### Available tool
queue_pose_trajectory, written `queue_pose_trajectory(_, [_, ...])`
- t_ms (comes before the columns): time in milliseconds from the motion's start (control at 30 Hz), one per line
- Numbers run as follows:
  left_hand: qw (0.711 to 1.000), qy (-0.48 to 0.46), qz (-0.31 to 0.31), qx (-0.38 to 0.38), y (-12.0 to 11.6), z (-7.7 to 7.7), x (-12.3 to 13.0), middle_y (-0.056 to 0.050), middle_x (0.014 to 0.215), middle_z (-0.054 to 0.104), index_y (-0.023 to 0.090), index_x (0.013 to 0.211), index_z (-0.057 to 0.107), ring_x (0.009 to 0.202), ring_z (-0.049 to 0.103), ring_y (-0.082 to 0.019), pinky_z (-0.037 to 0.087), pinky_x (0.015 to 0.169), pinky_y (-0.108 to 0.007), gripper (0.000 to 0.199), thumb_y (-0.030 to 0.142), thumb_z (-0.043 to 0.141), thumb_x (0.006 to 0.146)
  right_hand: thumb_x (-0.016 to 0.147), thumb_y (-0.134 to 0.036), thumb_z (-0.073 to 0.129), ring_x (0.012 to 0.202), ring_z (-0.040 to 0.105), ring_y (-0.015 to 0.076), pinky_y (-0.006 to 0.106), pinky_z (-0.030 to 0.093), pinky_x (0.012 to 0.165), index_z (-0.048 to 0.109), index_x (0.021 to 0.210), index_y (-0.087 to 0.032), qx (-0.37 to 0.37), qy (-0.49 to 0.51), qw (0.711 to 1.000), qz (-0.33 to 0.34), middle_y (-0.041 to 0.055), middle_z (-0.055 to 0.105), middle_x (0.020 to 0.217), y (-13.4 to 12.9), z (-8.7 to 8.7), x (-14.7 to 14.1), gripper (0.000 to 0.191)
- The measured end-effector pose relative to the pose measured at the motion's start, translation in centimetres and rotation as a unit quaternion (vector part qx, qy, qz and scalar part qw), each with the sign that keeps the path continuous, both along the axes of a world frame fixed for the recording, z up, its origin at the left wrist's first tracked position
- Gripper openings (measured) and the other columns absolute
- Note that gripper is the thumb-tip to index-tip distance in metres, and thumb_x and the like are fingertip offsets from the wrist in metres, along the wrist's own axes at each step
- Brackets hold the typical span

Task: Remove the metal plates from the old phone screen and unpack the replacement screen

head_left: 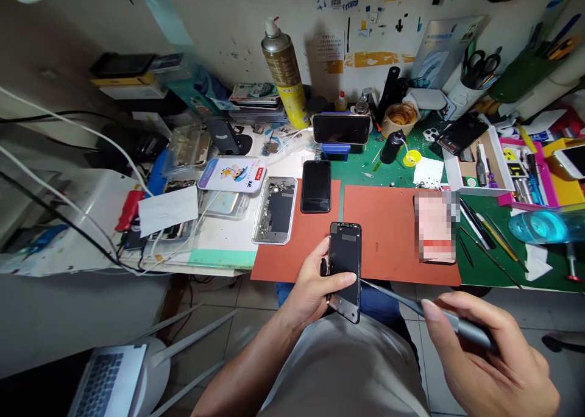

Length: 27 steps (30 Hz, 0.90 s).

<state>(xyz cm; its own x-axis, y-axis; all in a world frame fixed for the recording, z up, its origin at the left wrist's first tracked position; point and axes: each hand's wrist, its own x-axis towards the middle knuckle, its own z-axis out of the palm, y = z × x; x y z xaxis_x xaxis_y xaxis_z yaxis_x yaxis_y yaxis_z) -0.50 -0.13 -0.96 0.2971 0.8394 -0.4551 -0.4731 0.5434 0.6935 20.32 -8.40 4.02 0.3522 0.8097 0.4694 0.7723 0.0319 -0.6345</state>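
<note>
My left hand (315, 286) is closed around a dark phone screen panel (346, 252), back side up, its thumb pressed on the surface. The panel is held over my lap at the table's front edge. In my right hand (493, 350) is a grey screwdriver-like tool (466, 328) with a long thin shaft. Its tip points at the panel's right edge beside my left thumb; I cannot tell whether it touches. An opened phone body (275, 210) with bare circuitry lies in a pale frame to the left. Near it a black phone (316, 186) rests face up.
Reddish-brown mats (379, 234) cover the table front. To the right lie a phone with a blurred screen (436, 228), several thin tools (478, 222) and a blue bottle (543, 225). Behind stand a spray can (286, 72) and a propped phone (341, 128). A laptop (107, 374) sits lower left.
</note>
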Motion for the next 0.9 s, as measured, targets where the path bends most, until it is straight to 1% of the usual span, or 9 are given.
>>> queue_pose_trajectory(67, [1.000, 0.009, 0.010, 0.005, 0.0, 0.0, 0.0, -0.002, 0.094, 0.071, 0.019, 0.125, 0.071, 0.075, 0.066, -0.012, 0.055, 0.067, -0.020, 0.065, 0.018, 0.098, 0.067, 0.088, -0.026, 0.085, 0.060, 0.069, 0.0134, 0.030, 0.056, 0.059, 0.077, 0.105, -0.025, 0.005, 0.004, 0.999, 0.042, -0.0018, 0.079, 0.087, 0.1, 0.0, 0.5, 0.018])
queue_pose_trajectory(133, [1.000, 0.016, 0.012, 0.000, 0.0, 0.0, 0.1, -0.002, 0.095, 0.071, 0.020, 0.126, 0.071, 0.075, 0.065, -0.012, 0.054, 0.067, -0.020, 0.066, 0.018, 0.099, 0.066, 0.088, -0.023, 0.085, 0.065, 0.072, 0.0151, 0.030, 0.058, 0.062, 0.076, 0.111, -0.025, 0.007, 0.011, 0.996, 0.093, 0.0003, 0.080, 0.095, 0.3, -0.1, 1.0, 0.025])
queue_pose_trajectory(200, [1.000, 0.022, 0.011, -0.004, 0.0, 0.1, 0.1, -0.002, 0.094, 0.071, 0.020, 0.126, 0.070, 0.073, 0.064, -0.013, 0.055, 0.066, -0.021, 0.067, 0.020, 0.099, 0.066, 0.088, -0.023, 0.084, 0.070, 0.074, 0.0172, 0.031, 0.060, 0.063, 0.075, 0.114, -0.024, -0.001, 0.016, 0.993, 0.115, 0.0018, 0.080, 0.099, 0.4, -0.2, 1.3, 0.027])
queue_pose_trajectory(300, [1.000, 0.024, 0.010, -0.002, 0.0, 0.2, 0.2, -0.002, 0.090, 0.070, 0.020, 0.125, 0.070, 0.071, 0.064, -0.013, 0.054, 0.064, -0.021, 0.066, 0.022, 0.099, 0.066, 0.090, -0.026, 0.082, 0.066, 0.073, 0.0159, 0.028, 0.060, 0.059, 0.075, 0.110, -0.024, -0.015, 0.011, 0.995, 0.101, 0.0014, 0.080, 0.093, 0.6, -0.2, 1.5, 0.022])
queue_pose_trajectory(400, [0.999, 0.031, 0.018, 0.002, -0.1, 0.1, 0.2, -0.003, 0.094, 0.072, 0.020, 0.126, 0.071, 0.076, 0.065, -0.013, 0.053, 0.067, -0.021, 0.067, 0.022, 0.100, 0.066, 0.092, -0.028, 0.081, 0.058, 0.070, 0.0127, 0.024, 0.058, 0.055, 0.074, 0.106, -0.024, -0.026, 0.013, 0.995, 0.095, 0.0001, 0.079, 0.088, 0.9, -0.1, 1.3, 0.016])
queue_pose_trajectory(500, [0.998, 0.056, 0.026, 0.003, -0.2, 0.2, 0.2, -0.003, 0.098, 0.073, 0.021, 0.127, 0.071, 0.080, 0.066, -0.014, 0.055, 0.070, -0.021, 0.068, 0.022, 0.100, 0.066, 0.091, -0.026, 0.081, 0.055, 0.068, 0.0108, 0.021, 0.057, 0.054, 0.073, 0.103, -0.024, -0.027, 0.022, 0.994, 0.100, -0.0016, 0.078, 0.084, 1.2, 0.0, 1.1, 0.014])
queue_pose_trajectory(600, [0.996, 0.086, 0.026, -0.003, -0.1, 0.4, 0.3, -0.001, 0.095, 0.074, 0.022, 0.127, 0.070, 0.074, 0.066, -0.013, 0.056, 0.070, -0.022, 0.067, 0.023, 0.099, 0.067, 0.092, -0.025, 0.080, 0.052, 0.065, 0.0095, 0.019, 0.056, 0.053, 0.072, 0.100, -0.024, -0.028, 0.027, 0.994, 0.102, -0.0032, 0.076, 0.080, 1.6, 0.0, 1.0, 0.012])
queue_pose_trajectory(700, [0.995, 0.100, 0.027, -0.010, -0.1, 0.6, 0.4, -0.001, 0.093, 0.074, 0.023, 0.127, 0.069, 0.070, 0.066, -0.012, 0.056, 0.069, -0.022, 0.068, 0.024, 0.100, 0.066, 0.092, -0.023, 0.078, 0.048, 0.061, 0.0083, 0.019, 0.053, 0.049, 0.070, 0.097, -0.024, -0.031, 0.030, 0.994, 0.096, -0.0044, 0.073, 0.076, 1.8, 0.1, 0.9, 0.010])
queue_pose_trajectory(900, [0.994, 0.108, 0.018, -0.020, 0.0, 0.5, 0.7, 0.002, 0.082, 0.071, 0.023, 0.126, 0.068, 0.060, 0.062, -0.010, 0.054, 0.057, -0.019, 0.069, 0.025, 0.101, 0.065, 0.093, -0.023, 0.076, 0.045, 0.058, 0.0072, 0.018, 0.051, 0.049, 0.067, 0.092, -0.024, -0.043, 0.046, 0.995, 0.072, -0.0071, 0.068, 0.068, 1.9, 0.1, 0.8, 0.009])
